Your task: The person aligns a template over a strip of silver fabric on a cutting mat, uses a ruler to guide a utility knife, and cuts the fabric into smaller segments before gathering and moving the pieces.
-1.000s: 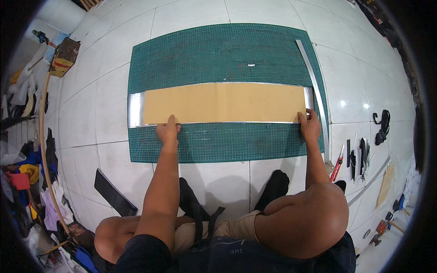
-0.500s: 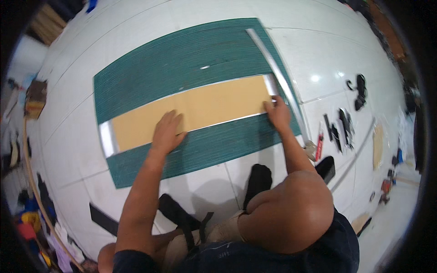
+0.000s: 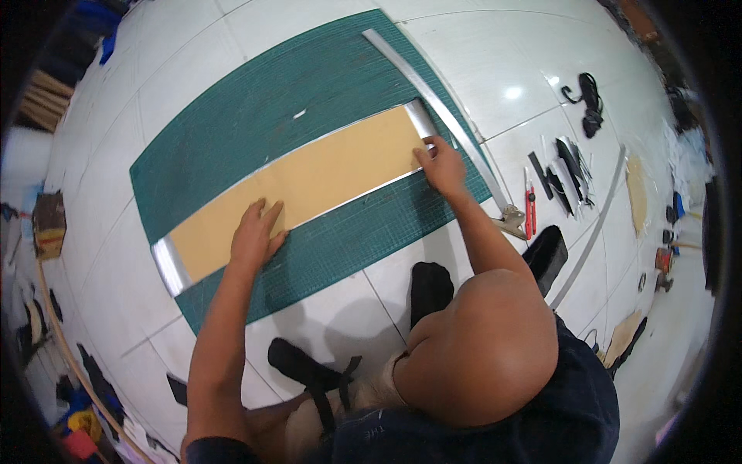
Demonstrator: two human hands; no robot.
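Note:
A long tan sheet with silver edges (image 3: 332, 172) lies slantwise on a green cutting mat (image 3: 232, 147). Bare silver bands show at both its ends. My left hand (image 3: 253, 236) rests on its near side, left of the middle, with fingers apart. At the right end, my right hand (image 3: 446, 166) pinches the edge between thumb and fingers; the fingertips are partly hidden there. Beyond that end, a metal ruler (image 3: 433, 108) lies along the mat's right side. A small white scrap (image 3: 299, 114) sits on the far part of the mat.
Right of the mat lie a red utility knife (image 3: 530, 209), a metal clamp-like tool (image 3: 510, 223), several black strips (image 3: 568, 174) and a bundled black cord (image 3: 591, 108). A long thin metal strip (image 3: 595, 240) lies farther right. My socked feet (image 3: 431, 292) are by the mat's near edge.
The whole view has shifted and tilted, so the mat and sheet sit farther left and slant more steeply. Both hands stay at the sheet, the right one still at its right end.

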